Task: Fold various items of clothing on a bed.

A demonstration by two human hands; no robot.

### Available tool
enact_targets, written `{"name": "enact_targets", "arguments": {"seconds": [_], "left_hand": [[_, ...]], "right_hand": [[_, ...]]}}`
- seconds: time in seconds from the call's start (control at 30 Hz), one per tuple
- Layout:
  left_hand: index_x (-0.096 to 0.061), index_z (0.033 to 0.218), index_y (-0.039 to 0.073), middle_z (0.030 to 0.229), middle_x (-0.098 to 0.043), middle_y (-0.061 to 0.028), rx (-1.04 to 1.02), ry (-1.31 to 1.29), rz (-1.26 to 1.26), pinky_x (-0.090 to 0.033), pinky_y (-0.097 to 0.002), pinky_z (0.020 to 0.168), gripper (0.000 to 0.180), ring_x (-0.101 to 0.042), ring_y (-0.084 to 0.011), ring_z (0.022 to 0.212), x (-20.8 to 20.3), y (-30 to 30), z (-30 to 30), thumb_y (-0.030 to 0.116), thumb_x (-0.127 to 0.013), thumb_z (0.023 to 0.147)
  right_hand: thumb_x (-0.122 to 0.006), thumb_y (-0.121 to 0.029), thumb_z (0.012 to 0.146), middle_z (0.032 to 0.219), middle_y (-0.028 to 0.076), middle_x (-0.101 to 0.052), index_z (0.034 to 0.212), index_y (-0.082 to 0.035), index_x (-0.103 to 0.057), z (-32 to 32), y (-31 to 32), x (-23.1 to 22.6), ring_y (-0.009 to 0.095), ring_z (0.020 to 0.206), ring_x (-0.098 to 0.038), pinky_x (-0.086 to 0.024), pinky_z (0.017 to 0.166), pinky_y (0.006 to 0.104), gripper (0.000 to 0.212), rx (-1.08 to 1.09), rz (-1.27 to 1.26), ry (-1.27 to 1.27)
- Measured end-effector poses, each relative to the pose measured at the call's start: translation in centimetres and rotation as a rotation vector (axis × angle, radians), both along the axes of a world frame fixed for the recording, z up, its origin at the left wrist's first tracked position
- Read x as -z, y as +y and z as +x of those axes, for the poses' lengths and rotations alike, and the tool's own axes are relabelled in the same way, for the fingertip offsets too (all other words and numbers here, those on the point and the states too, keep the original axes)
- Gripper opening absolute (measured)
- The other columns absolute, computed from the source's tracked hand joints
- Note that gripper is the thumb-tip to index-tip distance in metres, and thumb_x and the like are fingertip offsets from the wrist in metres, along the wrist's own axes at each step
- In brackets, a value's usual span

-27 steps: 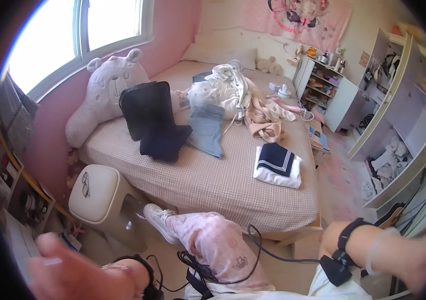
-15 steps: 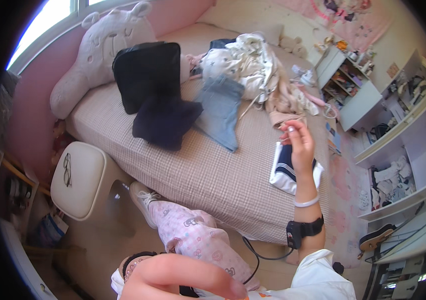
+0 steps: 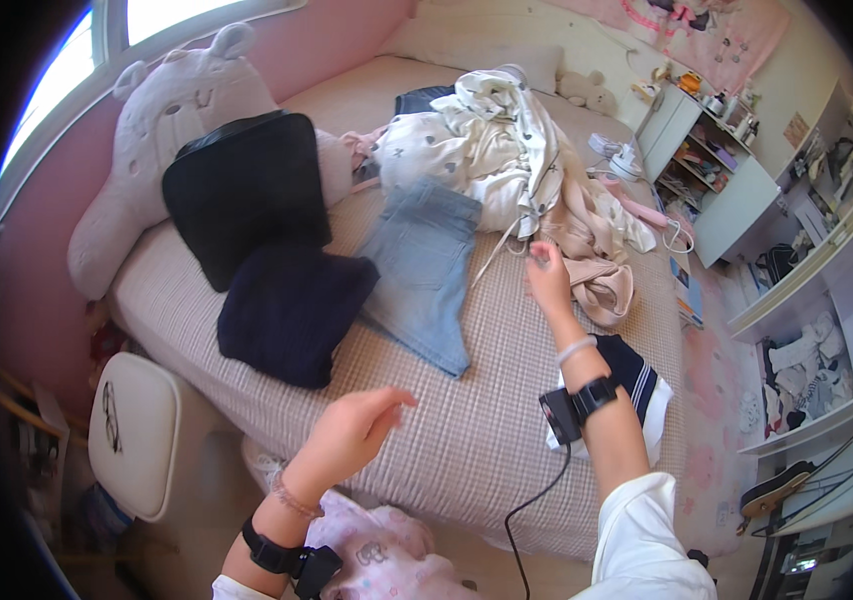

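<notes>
My left hand hovers above the bed's near side. Its fingers stretch to the right, the thumb stands a little apart, and nothing shows in it. My right hand is at the near edge of a heap with a white patterned garment and beige clothing. Its fingers are curled together beside a thin drawstring; what they hold, if anything, cannot be made out. Between the hands lie light blue denim shorts. Partly under my right forearm is a folded white and navy striped garment.
Left of the shorts lie a folded dark navy garment and a black flat piece, against a large plush bear. A cream stool holding glasses stands at the left. Open shelves line the right. A cable hangs from my right wrist strap.
My left hand has moved from close by the lower edge up and forward over the bed. The right hand has shifted left, toward the clothes heap. The whole view has moved closer to the bed.
</notes>
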State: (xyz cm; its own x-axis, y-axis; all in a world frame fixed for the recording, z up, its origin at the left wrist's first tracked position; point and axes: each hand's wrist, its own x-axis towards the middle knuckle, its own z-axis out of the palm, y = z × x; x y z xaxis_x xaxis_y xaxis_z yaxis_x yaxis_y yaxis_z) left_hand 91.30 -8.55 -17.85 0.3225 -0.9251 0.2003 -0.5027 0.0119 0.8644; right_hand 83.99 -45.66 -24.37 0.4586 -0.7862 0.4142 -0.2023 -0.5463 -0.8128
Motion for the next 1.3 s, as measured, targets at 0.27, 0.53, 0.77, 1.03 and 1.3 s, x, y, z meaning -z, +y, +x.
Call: {"name": "enact_targets", "arguments": {"seconds": [0.27,0.53,0.77,1.03,1.3], "left_hand": [[-0.057,0.085,0.007,0.054,-0.055,-0.0079,-0.138,0.18,0.453,-0.044,-0.0296,0.047,0.014,-0.055,-0.0182,0.046,9.0,-4.7,2.1,0.017,-0.049,0.079],[-0.056,0.083,0.006,0.051,-0.053,-0.0045,-0.139,0.391,0.453,-0.04,-0.0247,0.04,0.014,-0.049,-0.011,0.039,9.9,-4.9,2.4,0.018,-0.048,0.081],[-0.056,0.083,0.006,0.054,-0.049,0.0005,-0.092,0.437,0.391,-0.034,-0.0221,0.041,0.013,-0.041,-0.0056,0.043,10.6,-5.3,2.5,0.017,-0.048,0.081],[-0.051,0.096,0.009,0.057,-0.05,0.0007,0.016,0.514,0.485,-0.039,-0.0206,0.046,0.017,-0.048,-0.0075,0.05,10.4,-4.5,3.0,0.019,-0.049,0.082],[-0.038,0.12,0.006,0.074,-0.058,-0.0083,0.126,-0.013,0.645,-0.045,-0.0273,0.055,0.051,-0.054,-0.0143,0.062,7.4,-3.0,1.7,0.028,-0.057,0.078]], "right_hand": [[-0.052,-0.01,0.072,0.136,0.017,-0.022,0.115,-0.019,-0.05,5.9,-4.8,-2.2,0.036,0.106,-0.046,-0.042,0.083,0.0385,0.043,0.151,-0.474,0.593],[-0.053,-0.011,0.077,0.085,0.017,-0.063,0.1,-0.007,-0.061,7.7,-8.8,-0.5,0.027,0.079,-0.061,-0.047,0.068,0.0349,0.024,0.274,-0.481,0.212],[-0.053,-0.004,0.074,0.07,0.013,-0.063,0.084,-0.006,-0.066,1.9,-2.0,-0.1,0.017,0.054,-0.06,-0.047,0.052,0.0285,0.016,-0.152,0.032,0.158],[-0.045,-0.01,0.073,0.075,0.013,-0.062,0.078,-0.006,-0.063,-15.1,20.5,-1.8,0.028,0.071,-0.059,-0.047,0.066,0.034,0.019,-0.804,-0.038,0.718],[-0.05,-0.02,0.071,0.072,0.01,-0.062,0.073,-0.007,-0.063,-32.8,28.8,-2.9,0.025,0.067,-0.059,-0.045,0.062,0.0322,0.019,-0.819,0.365,1.214]]}}
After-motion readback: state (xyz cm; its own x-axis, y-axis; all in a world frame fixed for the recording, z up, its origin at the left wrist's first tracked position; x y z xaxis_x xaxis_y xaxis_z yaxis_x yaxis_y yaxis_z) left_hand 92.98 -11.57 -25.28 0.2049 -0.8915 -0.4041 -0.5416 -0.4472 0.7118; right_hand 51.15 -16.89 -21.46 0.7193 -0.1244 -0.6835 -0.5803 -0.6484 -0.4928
